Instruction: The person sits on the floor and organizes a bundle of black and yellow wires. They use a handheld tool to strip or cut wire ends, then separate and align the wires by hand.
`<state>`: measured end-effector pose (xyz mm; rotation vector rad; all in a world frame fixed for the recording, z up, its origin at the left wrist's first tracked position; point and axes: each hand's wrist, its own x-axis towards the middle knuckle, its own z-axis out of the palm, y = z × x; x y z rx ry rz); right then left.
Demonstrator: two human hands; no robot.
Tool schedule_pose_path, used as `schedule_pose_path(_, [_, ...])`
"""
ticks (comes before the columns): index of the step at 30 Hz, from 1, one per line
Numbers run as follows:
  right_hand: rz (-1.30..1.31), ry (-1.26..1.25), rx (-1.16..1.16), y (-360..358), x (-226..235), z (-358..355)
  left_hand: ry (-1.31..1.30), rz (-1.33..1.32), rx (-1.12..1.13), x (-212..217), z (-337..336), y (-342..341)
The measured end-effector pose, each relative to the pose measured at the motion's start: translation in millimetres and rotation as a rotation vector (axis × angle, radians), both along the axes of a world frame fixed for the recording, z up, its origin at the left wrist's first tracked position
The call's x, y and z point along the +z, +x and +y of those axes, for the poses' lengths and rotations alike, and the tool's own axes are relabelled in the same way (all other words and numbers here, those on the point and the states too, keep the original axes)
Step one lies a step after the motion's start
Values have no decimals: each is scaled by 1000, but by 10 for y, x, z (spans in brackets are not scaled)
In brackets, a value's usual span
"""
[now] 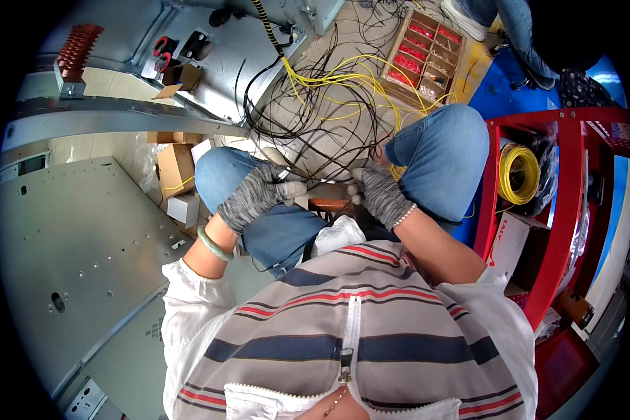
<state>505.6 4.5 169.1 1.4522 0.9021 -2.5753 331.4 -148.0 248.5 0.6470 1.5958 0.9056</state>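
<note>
Both of my hands wear grey knitted gloves and are between my knees. My left hand (262, 194) is closed, its thumb and fingers pinching a thin black wire; a small white piece (283, 175) shows at its fingertips. My right hand (381, 194) is closed on black wire too, its fingers curled and partly hidden. Just beyond my hands, a loose tangle of black wires (315, 143) spreads over the floor. Yellow wires (329, 75) run through the tangle and fan toward my right knee.
A wooden compartment box (427, 59) with small red parts stands ahead. To the right, a red shelf frame (572, 203) holds a yellow wire coil (519, 175). Metal cabinet panels (84, 252) stand left, with cardboard boxes (176, 168) beside my knee. Another person's leg (521, 35) shows far right.
</note>
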Motion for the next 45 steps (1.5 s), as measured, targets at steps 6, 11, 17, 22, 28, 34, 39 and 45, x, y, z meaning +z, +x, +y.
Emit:
schedule_pose_path(6, [98,-83,-37,298,-28,369,-14,-30,214,150,0,-181])
schedule_pose_path(11, [332,901,447,630,99,786,14,70,252,78,-62,-224])
schedule_pose_path(17, [-62,1163,687,633,1016,1208,-4,20,282,135,-49,-215])
schedule_pose_path(22, [-103,1165,514,597,1219,1361,54,-42,206,172,-70,-268])
schedule_pose_path(28, [64,677,-32,392,1168,1358,70,26,135,215,-113,-156])
schedule_pose_path(34, [398,217,-207,412,1111,1496,-21,129,206,246,-15,-99])
schedule_pose_path(39, [587,16,-235,401,1188,1461,-39,-197,347,163,103,-125])
schedule_pose_path(45, [736,-56,-218,321,1200,1407,-171,-172,251,-246,443,248])
